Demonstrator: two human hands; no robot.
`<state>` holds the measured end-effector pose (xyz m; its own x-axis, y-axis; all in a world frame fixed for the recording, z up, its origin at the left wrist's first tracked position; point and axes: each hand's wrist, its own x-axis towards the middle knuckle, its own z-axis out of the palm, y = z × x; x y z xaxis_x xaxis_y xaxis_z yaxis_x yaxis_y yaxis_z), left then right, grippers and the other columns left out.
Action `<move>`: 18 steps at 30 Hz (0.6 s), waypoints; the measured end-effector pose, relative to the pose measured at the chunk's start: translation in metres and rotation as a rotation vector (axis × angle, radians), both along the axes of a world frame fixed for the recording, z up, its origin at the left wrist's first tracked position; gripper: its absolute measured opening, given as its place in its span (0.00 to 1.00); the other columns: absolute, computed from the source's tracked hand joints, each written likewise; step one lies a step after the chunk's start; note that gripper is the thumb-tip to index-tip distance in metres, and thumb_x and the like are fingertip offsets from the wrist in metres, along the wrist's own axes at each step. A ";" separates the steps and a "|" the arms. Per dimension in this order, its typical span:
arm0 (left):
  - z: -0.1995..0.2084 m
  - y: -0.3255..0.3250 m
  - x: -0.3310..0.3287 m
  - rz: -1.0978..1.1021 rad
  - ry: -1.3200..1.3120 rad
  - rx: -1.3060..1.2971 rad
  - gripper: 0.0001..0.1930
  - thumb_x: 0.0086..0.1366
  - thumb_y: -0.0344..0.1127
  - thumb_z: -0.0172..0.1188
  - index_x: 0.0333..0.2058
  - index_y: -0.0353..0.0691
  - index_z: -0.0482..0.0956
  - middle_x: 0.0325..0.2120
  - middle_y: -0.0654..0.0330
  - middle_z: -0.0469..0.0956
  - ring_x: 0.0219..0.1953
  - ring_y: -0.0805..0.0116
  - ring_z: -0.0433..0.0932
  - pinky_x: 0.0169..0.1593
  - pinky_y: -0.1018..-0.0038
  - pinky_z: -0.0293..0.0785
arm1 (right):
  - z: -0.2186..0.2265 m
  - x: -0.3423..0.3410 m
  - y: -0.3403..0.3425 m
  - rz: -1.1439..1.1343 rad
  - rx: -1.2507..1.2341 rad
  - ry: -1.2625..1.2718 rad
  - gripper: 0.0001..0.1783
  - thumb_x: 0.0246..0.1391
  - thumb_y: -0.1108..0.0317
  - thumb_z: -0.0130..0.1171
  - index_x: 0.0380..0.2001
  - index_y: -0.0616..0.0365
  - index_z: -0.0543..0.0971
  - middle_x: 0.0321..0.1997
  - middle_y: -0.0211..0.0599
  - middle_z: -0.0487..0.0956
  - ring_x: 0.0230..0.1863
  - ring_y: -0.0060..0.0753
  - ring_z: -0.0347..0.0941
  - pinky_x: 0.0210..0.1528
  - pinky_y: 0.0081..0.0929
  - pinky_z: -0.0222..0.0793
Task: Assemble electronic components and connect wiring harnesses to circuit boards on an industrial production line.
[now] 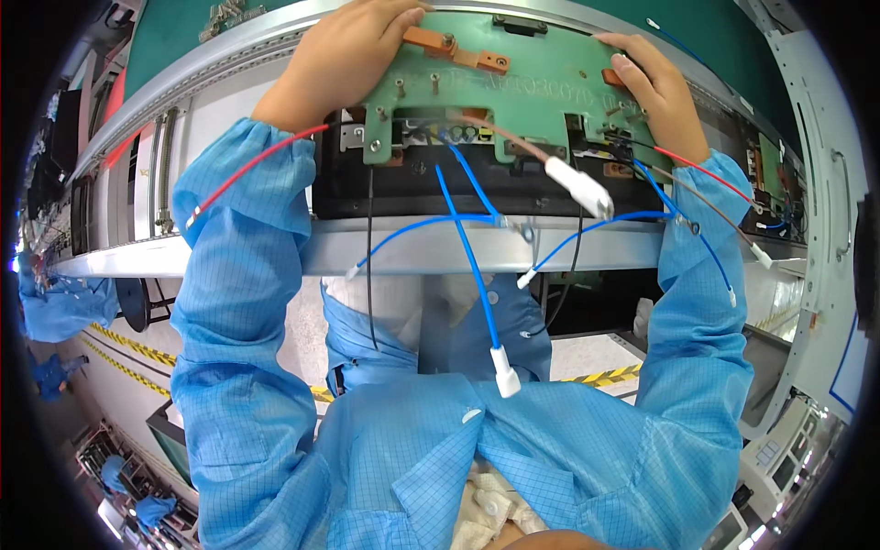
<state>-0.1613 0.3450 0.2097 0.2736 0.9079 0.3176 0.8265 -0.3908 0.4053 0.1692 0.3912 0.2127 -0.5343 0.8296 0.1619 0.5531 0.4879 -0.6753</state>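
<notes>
Head view, green plate: the flat green rigid plate with cut-outs [550, 78] lies over the black rectangular housing [440, 194], behind the silver metal rail [486, 249].
Left hand: the person's bare left hand [353, 60] is clamped on the plate's upper left edge; some fingertips are hidden.
Right hand: the bare right hand [653, 82] grips the upper right corner, thumb on the face.
Orange-brown blocks: small orange-brown blocks [458, 52] sit on the plate beside the left hand.
Wires in the way: a brownish wire ending in a thick white sleeve [577, 188] crosses the plate's front edge; a blue wire with a white connector [504, 371] hangs over the rail toward the person.
Wires at the sleeves: one red wire [257, 168] passes before the left sleeve, another thin red wire [701, 168] before the right.
Beyond: a dark green flat surface [733, 55] lies past the plate.
Left floor: a round black stool [134, 304] stands near yellow-and-black striped tape [137, 345].
Right side: a tall white metal cabinet [820, 220].
</notes>
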 end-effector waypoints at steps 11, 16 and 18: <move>-0.022 0.000 0.009 0.026 0.124 0.099 0.18 0.70 0.42 0.45 0.53 0.47 0.75 0.60 0.57 0.68 0.63 0.48 0.63 0.63 0.46 0.56 | 0.007 0.007 -0.013 -0.020 0.166 -0.076 0.19 0.60 0.63 0.48 0.50 0.62 0.76 0.47 0.42 0.75 0.47 0.36 0.73 0.49 0.27 0.70; -0.031 0.009 0.006 0.034 0.084 0.102 0.20 0.70 0.42 0.43 0.58 0.47 0.70 0.62 0.53 0.65 0.63 0.45 0.62 0.64 0.45 0.54 | -0.008 0.008 -0.002 0.030 0.142 -0.059 0.20 0.60 0.63 0.48 0.52 0.60 0.74 0.48 0.43 0.75 0.49 0.38 0.71 0.52 0.30 0.68; -0.031 0.014 0.002 -0.020 0.027 0.040 0.21 0.70 0.43 0.42 0.58 0.47 0.69 0.62 0.53 0.65 0.63 0.45 0.61 0.65 0.45 0.53 | -0.008 0.007 0.003 0.054 0.159 -0.081 0.20 0.61 0.63 0.47 0.53 0.60 0.73 0.48 0.43 0.75 0.49 0.39 0.71 0.54 0.31 0.67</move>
<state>-0.1596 0.3591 0.1786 0.3006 0.8889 0.3457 0.8287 -0.4229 0.3667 0.1760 0.3939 0.2049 -0.5941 0.7666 0.2437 0.5723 0.6157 -0.5417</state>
